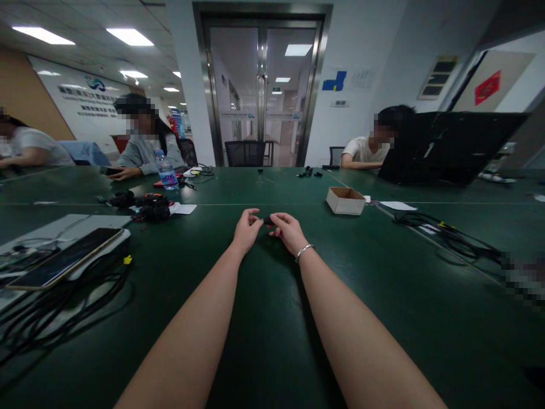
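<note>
Both my hands meet over the middle of the dark green table (272, 318). My left hand (246, 230) and my right hand (288, 230) pinch a small black part (267, 220) between their fingertips, just above the table top. The part is too small to name. A silver bracelet (304, 250) sits on my right wrist. Both forearms stretch straight out from the near edge.
An open cardboard box (345, 200) stands to the right, beyond my hands. A phone (63, 257) on a white pad and black cables (55, 307) lie at left. Black gear (147, 206), a water bottle (166, 171), more cables (451, 236) and a laptop (447, 147) lie further off. Three people sit around the table.
</note>
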`<state>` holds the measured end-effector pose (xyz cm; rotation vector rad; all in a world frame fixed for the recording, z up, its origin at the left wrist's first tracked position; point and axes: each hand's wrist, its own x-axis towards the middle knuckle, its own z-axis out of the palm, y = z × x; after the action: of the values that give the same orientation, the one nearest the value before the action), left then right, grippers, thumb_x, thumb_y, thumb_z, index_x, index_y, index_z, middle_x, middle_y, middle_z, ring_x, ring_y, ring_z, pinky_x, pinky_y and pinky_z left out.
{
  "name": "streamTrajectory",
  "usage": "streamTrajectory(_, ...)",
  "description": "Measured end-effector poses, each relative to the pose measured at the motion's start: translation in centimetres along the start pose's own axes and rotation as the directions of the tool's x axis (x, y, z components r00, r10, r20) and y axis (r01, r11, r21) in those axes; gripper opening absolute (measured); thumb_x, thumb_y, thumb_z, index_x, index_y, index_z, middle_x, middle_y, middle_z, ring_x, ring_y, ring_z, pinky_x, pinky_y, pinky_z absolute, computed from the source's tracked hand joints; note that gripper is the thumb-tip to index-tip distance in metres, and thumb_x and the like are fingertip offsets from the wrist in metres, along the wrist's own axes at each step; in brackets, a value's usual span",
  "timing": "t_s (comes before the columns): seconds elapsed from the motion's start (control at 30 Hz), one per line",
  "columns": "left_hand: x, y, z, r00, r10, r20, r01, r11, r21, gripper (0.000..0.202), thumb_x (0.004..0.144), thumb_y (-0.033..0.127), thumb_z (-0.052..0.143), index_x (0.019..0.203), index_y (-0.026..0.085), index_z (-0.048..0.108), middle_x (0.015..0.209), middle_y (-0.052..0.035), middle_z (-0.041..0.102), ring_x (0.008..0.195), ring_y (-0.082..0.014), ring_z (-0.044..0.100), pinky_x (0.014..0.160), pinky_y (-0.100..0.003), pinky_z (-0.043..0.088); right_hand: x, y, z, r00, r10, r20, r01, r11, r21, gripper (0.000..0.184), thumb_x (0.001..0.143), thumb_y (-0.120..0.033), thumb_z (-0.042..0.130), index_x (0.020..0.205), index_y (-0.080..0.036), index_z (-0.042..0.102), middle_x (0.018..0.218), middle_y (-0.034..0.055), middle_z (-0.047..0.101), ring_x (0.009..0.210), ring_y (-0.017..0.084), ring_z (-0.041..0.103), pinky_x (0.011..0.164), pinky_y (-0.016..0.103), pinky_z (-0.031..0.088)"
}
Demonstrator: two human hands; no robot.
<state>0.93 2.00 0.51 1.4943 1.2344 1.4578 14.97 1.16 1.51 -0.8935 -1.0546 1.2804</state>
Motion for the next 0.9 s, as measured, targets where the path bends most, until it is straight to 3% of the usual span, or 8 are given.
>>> streamTrajectory(0.17,-0.1,0.6,-0.1,0.998,-0.056,0.036,0.058,0.997,-0.058,0.026,0.085,0.028,0.052,0.107,0.015,0.056,0.065,0.0008,0.055,0.062,-0.0123,0.053,0.058,-0.022,0.039,0.0,0.0,-0.1,1.0,-0.008,0.01,0.008,1.0,-0.002,0.022,0.073,-0.029,0.077,0.083,-0.015,0.062,0.059,-0.001,0.065,0.035,0.003,0.043,0.047,0.02,0.055)
streamTrajectory(0.27,-0.2,0.9,-0.1,0.998,-0.063,0.017,0.064,0.996,-0.064,0.029,0.079,0.023,0.058,0.108,0.016,0.057,0.069,0.0008,0.058,0.065,-0.012,0.055,0.058,-0.021,0.039,0.1,0.0,-0.1,1.0,-0.008,0.01,0.008,1.0,0.004,0.023,0.072,-0.029,0.077,0.083,-0.015,0.062,0.058,-0.0015,0.065,0.036,0.003,0.044,0.048,0.021,0.055)
streamTrajectory(0.43,-0.2,1.1,-0.2,0.994,-0.089,0.069,0.092,0.995,-0.049,0.026,0.086,0.03,0.05,0.104,0.014,0.058,0.06,0.0015,0.055,0.056,-0.0118,0.051,0.055,-0.022,0.038,0.0,0.0,-0.1,1.0,-0.013,0.012,0.013,1.0,0.0,0.023,0.071,-0.029,0.078,0.083,-0.015,0.062,0.06,-0.0017,0.065,0.036,0.003,0.043,0.047,0.021,0.055)
streamTrajectory(0.53,-0.3,1.1,-0.2,0.996,-0.063,0.057,0.065,0.997,-0.029,0.028,0.08,0.025,0.057,0.107,0.016,0.058,0.067,0.0008,0.057,0.063,-0.0123,0.055,0.058,-0.022,0.039,-0.1,0.0,-0.1,1.0,-0.013,0.008,0.013,1.0,0.002,0.024,0.071,-0.028,0.078,0.082,-0.015,0.062,0.06,-0.0022,0.065,0.036,0.003,0.043,0.048,0.021,0.055)
streamTrajectory(0.67,-0.2,0.9,-0.3,0.991,-0.095,0.093,0.099,0.994,-0.039,0.027,0.085,0.033,0.052,0.104,0.015,0.058,0.068,-0.0011,0.058,0.064,-0.0135,0.055,0.061,-0.024,0.042,0.0,0.1,-0.1,1.0,-0.016,0.005,0.016,1.0,0.0,0.024,0.07,-0.029,0.078,0.082,-0.015,0.063,0.06,-0.0021,0.064,0.036,0.003,0.043,0.047,0.021,0.055)
streamTrajectory(0.8,-0.2,1.0,-0.2,0.994,-0.062,0.086,0.062,0.998,0.012,0.029,0.079,0.021,0.055,0.107,0.017,0.059,0.074,-0.0005,0.059,0.071,-0.0134,0.056,0.066,-0.024,0.043,0.1,0.2,0.0,1.0,-0.016,0.0,0.016,1.0,0.003,0.023,0.071,-0.028,0.078,0.082,-0.015,0.063,0.057,-0.003,0.063,0.036,0.003,0.043,0.048,0.021,0.056)
streamTrajectory(0.9,-0.3,1.1,-0.2,0.99,-0.094,0.107,0.094,0.996,-0.002,0.027,0.081,0.022,0.05,0.106,0.016,0.059,0.071,-0.0004,0.057,0.07,-0.0139,0.056,0.067,-0.025,0.043,0.1,0.2,-0.1,1.0,-0.013,-0.003,0.013,1.0,0.003,0.023,0.071,-0.028,0.078,0.082,-0.015,0.062,0.057,-0.0034,0.063,0.035,0.003,0.043,0.047,0.021,0.055)
